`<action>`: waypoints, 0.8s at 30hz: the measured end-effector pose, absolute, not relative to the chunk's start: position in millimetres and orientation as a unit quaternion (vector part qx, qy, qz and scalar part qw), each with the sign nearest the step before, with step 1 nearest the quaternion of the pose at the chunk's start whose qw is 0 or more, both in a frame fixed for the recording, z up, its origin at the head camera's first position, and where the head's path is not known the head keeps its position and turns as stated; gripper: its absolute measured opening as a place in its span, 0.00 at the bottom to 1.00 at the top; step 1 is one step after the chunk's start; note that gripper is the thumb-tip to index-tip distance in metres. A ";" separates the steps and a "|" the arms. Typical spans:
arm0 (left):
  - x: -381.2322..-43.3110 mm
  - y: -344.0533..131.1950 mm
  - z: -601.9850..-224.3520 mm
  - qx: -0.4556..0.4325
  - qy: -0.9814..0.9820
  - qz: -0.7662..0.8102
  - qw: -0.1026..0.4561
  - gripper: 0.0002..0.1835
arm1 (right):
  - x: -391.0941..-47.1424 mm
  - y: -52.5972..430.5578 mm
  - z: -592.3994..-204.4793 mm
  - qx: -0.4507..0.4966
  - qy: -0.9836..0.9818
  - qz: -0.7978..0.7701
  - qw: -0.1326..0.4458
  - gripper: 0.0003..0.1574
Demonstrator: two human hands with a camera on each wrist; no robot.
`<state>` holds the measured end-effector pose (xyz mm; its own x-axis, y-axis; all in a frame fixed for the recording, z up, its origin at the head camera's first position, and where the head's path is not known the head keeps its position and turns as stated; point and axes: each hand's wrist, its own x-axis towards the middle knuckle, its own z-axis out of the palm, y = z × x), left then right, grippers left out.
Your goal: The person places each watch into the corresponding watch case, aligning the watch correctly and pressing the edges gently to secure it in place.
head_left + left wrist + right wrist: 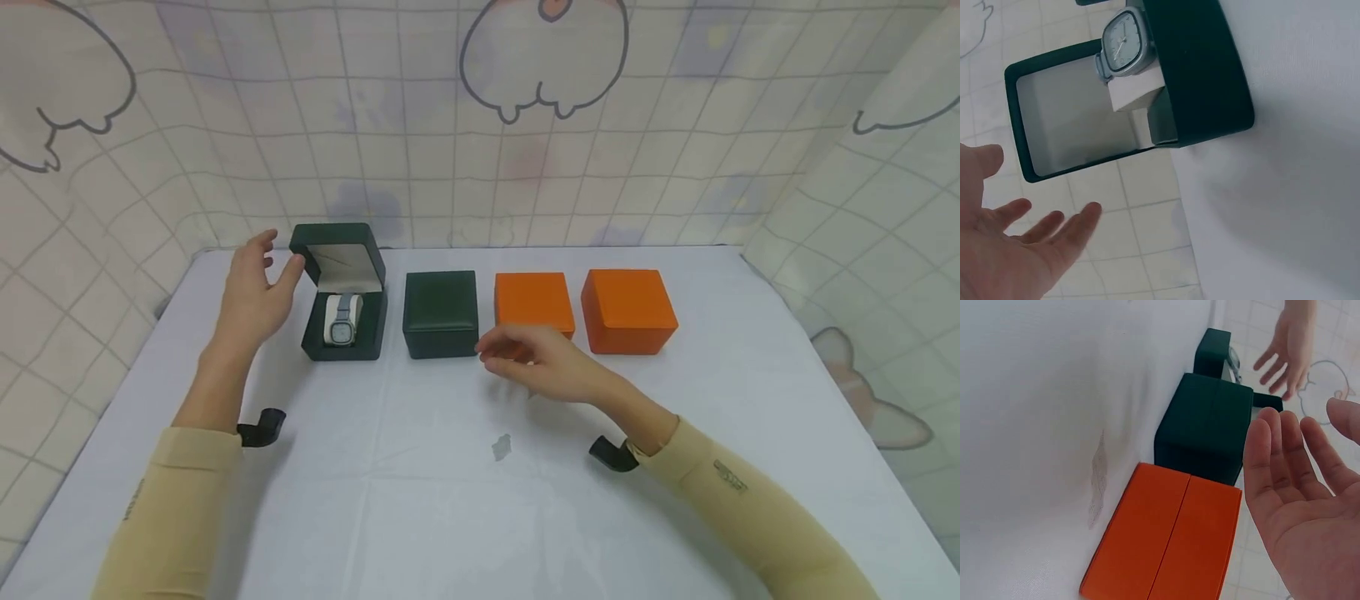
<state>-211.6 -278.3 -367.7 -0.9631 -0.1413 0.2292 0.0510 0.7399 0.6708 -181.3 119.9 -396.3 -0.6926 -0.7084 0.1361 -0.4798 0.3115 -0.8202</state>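
A dark green watch box (345, 350) stands with its lid raised at the left of the row. Inside, a silver watch (342, 332) is wrapped round a white cushion; its square face (1125, 41) shows large in the left wrist view. My left hand (258, 292) is beside the raised lid, thumb nearest it, fingers spread and holding nothing. My right hand (543, 360) hovers in front of the nearer orange box (534, 300), overlapping its front in the head view. Its fingers are loosely bent and the palm (1316, 531) is bare. A closed green box (440, 312) lies just left of it.
Another closed orange box (628, 310) stands at the right end of the row. All the boxes sit near the back edge of a table with a white cloth (435, 517). A gridded curtain (435, 150) with cartoon drawings hangs behind and at both sides. A small grey patch (502, 447) marks the cloth.
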 end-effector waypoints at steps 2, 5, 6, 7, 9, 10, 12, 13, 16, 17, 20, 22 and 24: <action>-212.3 -276.6 -368.8 0.020 -0.921 -0.364 0.139 0.36 | -181.1 118.6 -394.1 -0.371 0.800 -0.453 0.131 0.14; -214.5 -273.7 -369.2 0.011 -0.918 -0.372 0.138 0.36 | -180.3 118.1 -392.6 -0.372 0.800 -0.449 0.139 0.14; -215.4 -272.8 -369.3 0.007 -0.919 -0.372 0.134 0.36 | -179.9 118.3 -392.4 -0.372 0.801 -0.447 0.141 0.14; -216.6 -271.9 -369.5 0.003 -0.920 -0.371 0.127 0.36 | -179.6 118.5 -392.3 -0.372 0.801 -0.447 0.142 0.14; -218.7 -270.3 -369.7 -0.003 -0.922 -0.371 0.114 0.38 | -179.4 118.8 -392.5 -0.375 0.801 -0.444 0.140 0.14; -219.5 -269.9 -369.9 -0.006 -0.923 -0.368 0.110 0.38 | -179.5 118.8 -393.2 -0.376 0.801 -0.444 0.138 0.14; -221.0 -269.2 -370.0 -0.008 -0.925 -0.365 0.106 0.39 | -179.6 118.5 -393.8 -0.382 0.800 -0.443 0.135 0.14; -221.7 -268.8 -370.1 -0.008 -0.925 -0.364 0.105 0.39 | -179.9 118.3 -394.1 -0.384 0.800 -0.442 0.134 0.14; -225.7 -267.0 -368.8 -0.010 -0.925 -0.364 0.108 0.38 | -181.6 117.7 -394.2 -0.390 0.800 -0.436 0.135 0.14; -227.2 -266.3 -368.2 -0.010 -0.925 -0.365 0.108 0.38 | -182.4 117.8 -394.3 -0.392 0.800 -0.434 0.137 0.15; -231.4 -265.2 -366.8 -0.001 -0.925 -0.364 0.107 0.38 | -184.9 117.9 -394.9 -0.401 0.795 -0.430 0.148 0.14; -234.4 -264.7 -365.9 0.007 -0.926 -0.364 0.104 0.37 | -186.2 118.8 -394.4 -0.407 0.794 -0.426 0.153 0.14; -238.8 -264.7 -365.8 0.012 -0.925 -0.367 0.102 0.37 | -187.5 119.4 -393.2 -0.410 0.794 -0.421 0.153 0.13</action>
